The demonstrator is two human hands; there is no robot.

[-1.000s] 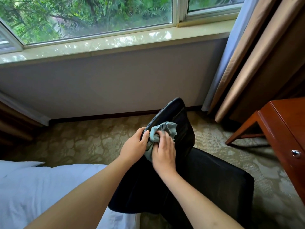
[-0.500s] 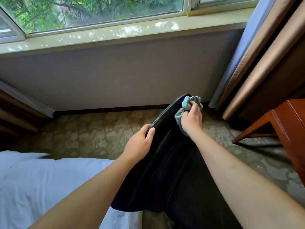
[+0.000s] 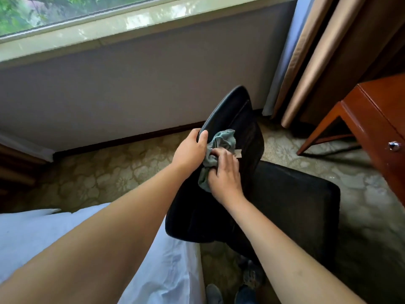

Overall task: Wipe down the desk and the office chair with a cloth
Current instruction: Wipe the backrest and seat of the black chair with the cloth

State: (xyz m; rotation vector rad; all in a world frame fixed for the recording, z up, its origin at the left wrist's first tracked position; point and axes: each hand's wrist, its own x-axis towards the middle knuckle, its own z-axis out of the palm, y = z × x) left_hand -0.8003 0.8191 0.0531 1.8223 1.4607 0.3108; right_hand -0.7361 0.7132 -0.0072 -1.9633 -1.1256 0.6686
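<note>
Carpeted room, window wall at the far side, white bed (image 3: 43, 238) near left, wooden desk (image 3: 377, 128) at right. Left hand (image 3: 190, 150) grips the top edge of the black office chair (image 3: 285, 194) backrest, fingers curled round it; likely stiff, steady hold there. Cloth (image 3: 221, 143), soft and light, is bunched against the backrest just right of that hand, right hand (image 3: 223, 176) fingers clenched round its lower part.

No text, brand, number or sign can be read; a small pale tag (image 3: 238, 153) on the chair (image 3: 252, 137) shows no legible marking.
</note>
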